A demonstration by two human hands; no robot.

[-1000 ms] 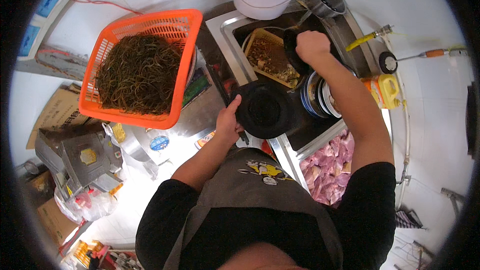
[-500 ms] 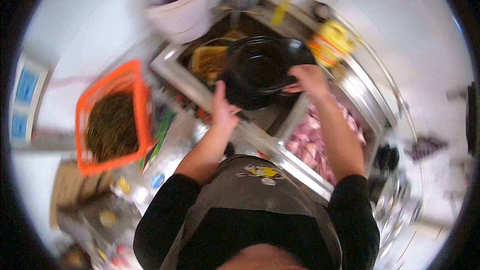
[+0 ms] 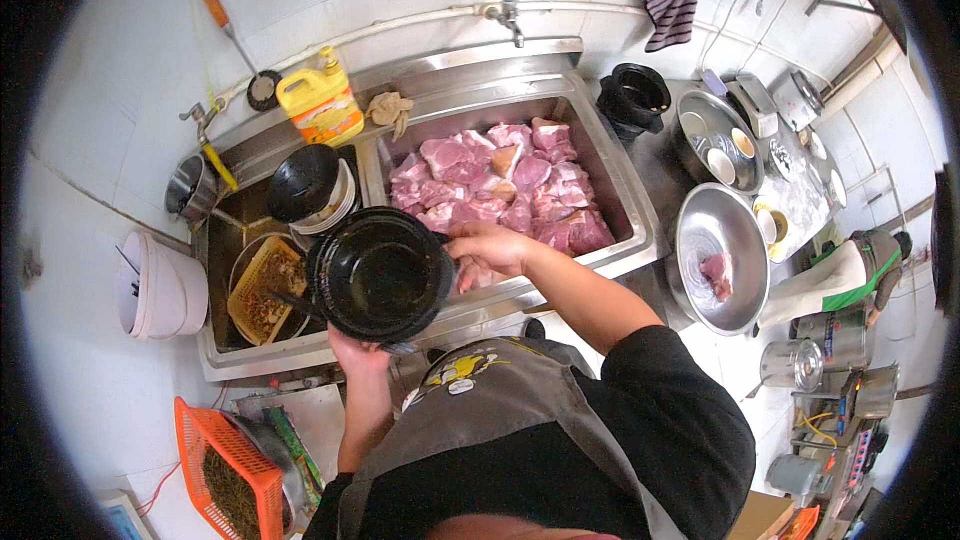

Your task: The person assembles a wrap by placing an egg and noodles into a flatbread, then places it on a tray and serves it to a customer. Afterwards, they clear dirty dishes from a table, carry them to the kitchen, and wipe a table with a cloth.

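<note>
Both hands grasp black bowl point(image 3: 381, 275) at opposite rims: left hand point(image 3: 352, 348) under near edge, right hand point(image 3: 487, 248) on far-right edge. Bowl upright between hands, over sink divider; raw meat point(image 3: 505, 185) just beyond right hand.

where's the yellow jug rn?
In the head view, the yellow jug stands upper left on the steel ledge behind the sinks, against the tiled wall, just above the upturned black bowl and left of a crumpled rag.

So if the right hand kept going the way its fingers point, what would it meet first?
The right hand grips the rim of the black bowl, fingers pointing left across it. Going straight on, it would likely meet the bowl's inside first, though depth is unclear.
</note>
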